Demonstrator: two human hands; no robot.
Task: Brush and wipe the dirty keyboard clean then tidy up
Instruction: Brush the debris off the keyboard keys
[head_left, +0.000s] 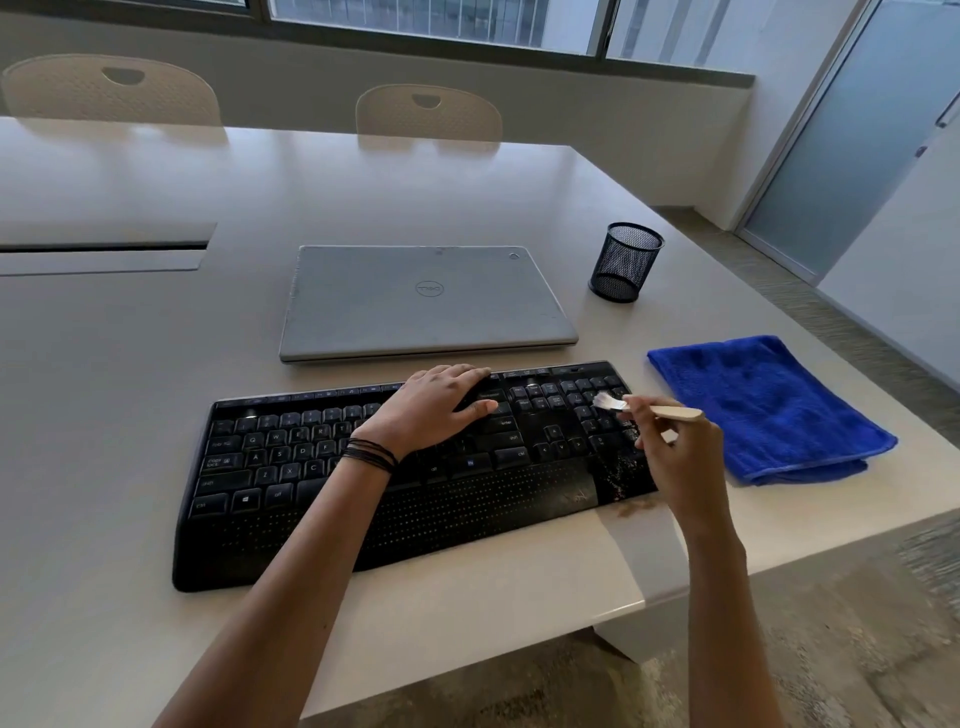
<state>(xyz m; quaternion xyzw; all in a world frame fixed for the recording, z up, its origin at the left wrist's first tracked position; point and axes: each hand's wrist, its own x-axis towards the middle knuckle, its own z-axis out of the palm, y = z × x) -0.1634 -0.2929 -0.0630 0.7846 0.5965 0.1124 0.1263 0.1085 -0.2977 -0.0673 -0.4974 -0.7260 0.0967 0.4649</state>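
**Brush on the number pad, left hand on the keys**

I see the black keyboard (415, 514) lying on the white table (130, 364), close to the near edge and a little turned, its right end farther from me.

My left hand (436, 405) lies flat on the keys at about the middle of the board. The fingers are straight and grasp nothing; they only press down on the keys. Thin dark bands are around this wrist.

My right hand (675, 457) is at 3 o'clock of the keyboard. Its fingers are curled and pinch a small brush (670, 413) with a pale wooden handle. The white bristles point to 9 o'clock and touch the number pad.

Light specks of dirt (621, 467) lie on the right part of the keyboard, below the number pad. A small brown heap of crumbs (631, 509) is on the table, just beside the right front corner of the board.

A folded blue cloth (769, 410) lies at 3 o'clock of the keyboard, near it but apart. A closed grey laptop (421, 301) is at 12 o'clock, just behind the board. A black mesh cup (626, 262) stands upright at 1 o'clock, beside the laptop.
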